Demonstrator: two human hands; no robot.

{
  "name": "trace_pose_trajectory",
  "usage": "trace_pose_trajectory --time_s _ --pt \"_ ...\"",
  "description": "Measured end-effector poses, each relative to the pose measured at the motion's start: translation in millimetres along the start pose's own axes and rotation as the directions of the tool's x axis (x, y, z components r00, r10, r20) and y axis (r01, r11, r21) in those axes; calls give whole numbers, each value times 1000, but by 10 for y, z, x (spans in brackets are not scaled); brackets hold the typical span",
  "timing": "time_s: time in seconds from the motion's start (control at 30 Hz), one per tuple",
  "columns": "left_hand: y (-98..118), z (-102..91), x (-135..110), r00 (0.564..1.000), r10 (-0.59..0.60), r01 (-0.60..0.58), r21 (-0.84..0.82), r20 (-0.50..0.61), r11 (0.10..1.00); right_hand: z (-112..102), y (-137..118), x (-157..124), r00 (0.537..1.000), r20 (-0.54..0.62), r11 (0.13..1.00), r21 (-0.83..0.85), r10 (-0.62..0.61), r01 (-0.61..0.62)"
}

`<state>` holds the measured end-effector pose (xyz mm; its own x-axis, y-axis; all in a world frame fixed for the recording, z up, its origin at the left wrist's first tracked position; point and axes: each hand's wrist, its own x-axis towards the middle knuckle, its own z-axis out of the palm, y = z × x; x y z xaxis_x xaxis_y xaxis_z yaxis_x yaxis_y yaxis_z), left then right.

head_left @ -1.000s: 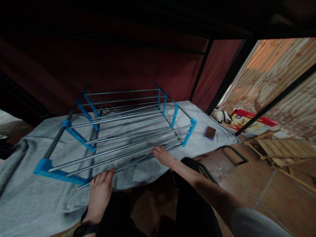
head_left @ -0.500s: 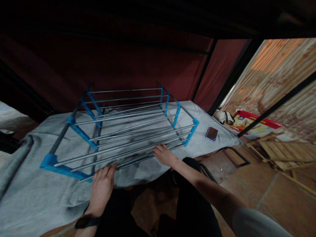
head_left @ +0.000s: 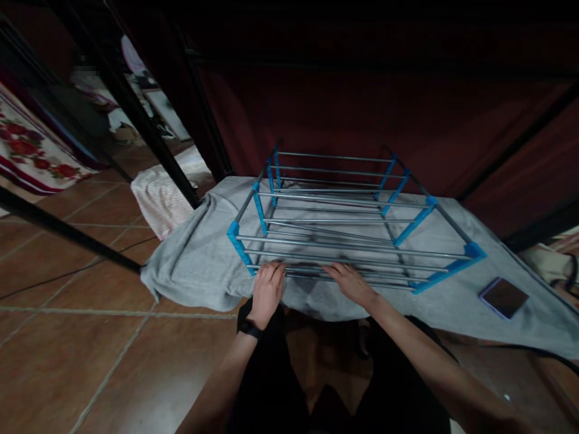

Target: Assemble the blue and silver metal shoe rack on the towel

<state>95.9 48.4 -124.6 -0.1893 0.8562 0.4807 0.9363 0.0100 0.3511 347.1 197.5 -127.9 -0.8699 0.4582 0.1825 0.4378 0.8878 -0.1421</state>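
Note:
A rack of silver metal rods [head_left: 344,247] with blue plastic side pieces [head_left: 239,244] lies on a table covered by a grey cloth [head_left: 194,271]. My left hand [head_left: 266,289] rests at the rack's near left corner, fingers curled over the front rods. It wears a black wrist band [head_left: 248,328]. My right hand [head_left: 350,283] lies a hand's width to the right, fingers stretched flat along the same front rods. Both forearms reach in from the bottom edge over my dark-clothed legs.
A phone [head_left: 503,297] lies face up on the cloth to the rack's right. Dark red fabric hangs behind the table. Black metal poles [head_left: 136,120] cross the left side. A striped cloth [head_left: 158,199] and a floral rug [head_left: 31,150] lie on the tiled floor.
The view has swung to the left. My hands have come closer together on the front rods, and my left hand has gone from lying flat to curling over the rods near the blue corner.

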Motion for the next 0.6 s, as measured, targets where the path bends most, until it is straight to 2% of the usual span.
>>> trace_pose_trajectory --time_s 0.03,0.07,0.13,0.17,0.2,0.23,0.27,0.3,0.33,0.37,0.47,0.53,0.6 --pt "-58 2 -44 992 -101 98 -38 -78 994 0 7 -8 1000 5 1000 3 -2 2" --pt "-140 4 -82 959 -229 216 -88 -170 972 0 14 -13 1000 11 1000 5 -6 6" --pt "-363 -3 -125 818 -478 415 -247 -319 876 3 24 -17 1000 19 1000 10 -6 6" --pt "-489 -17 -127 760 -560 454 -346 -331 821 5 27 -17 1000 21 1000 13 -4 4" --pt "-615 -41 -116 746 -602 455 -442 -285 773 7 28 -15 1000 21 1000 14 -3 2" --pt "-734 -73 -94 777 -600 435 -528 -190 730 9 29 -14 1000 20 1000 14 -3 3" --pt "-840 -115 -63 828 -556 409 -602 -70 686 11 28 -13 1000 20 1000 13 -8 8" --pt "-932 -162 -26 872 -488 394 -663 51 636 14 28 -12 1000 19 1000 9 -13 13" --pt "-1009 -211 14 893 -422 399 -709 157 581 17 28 -12 1000 17 1000 1 -17 17" --pt "-1072 -258 55 895 -374 421 -739 244 526 22 30 -13 1000 14 1000 -9 -18 18" --pt "-1206 -357 158 858 -297 510 -763 419 398 43 42 -21 1000 6 999 -45 -22 22" --pt "-1268 -370 196 842 -265 538 -764 470 355 59 52 -31 1000 2 997 -66 -31 31" --pt "-1313 -346 209 843 -261 535 -782 471 318 70 57 -46 999 -5 995 -90 -40 39"
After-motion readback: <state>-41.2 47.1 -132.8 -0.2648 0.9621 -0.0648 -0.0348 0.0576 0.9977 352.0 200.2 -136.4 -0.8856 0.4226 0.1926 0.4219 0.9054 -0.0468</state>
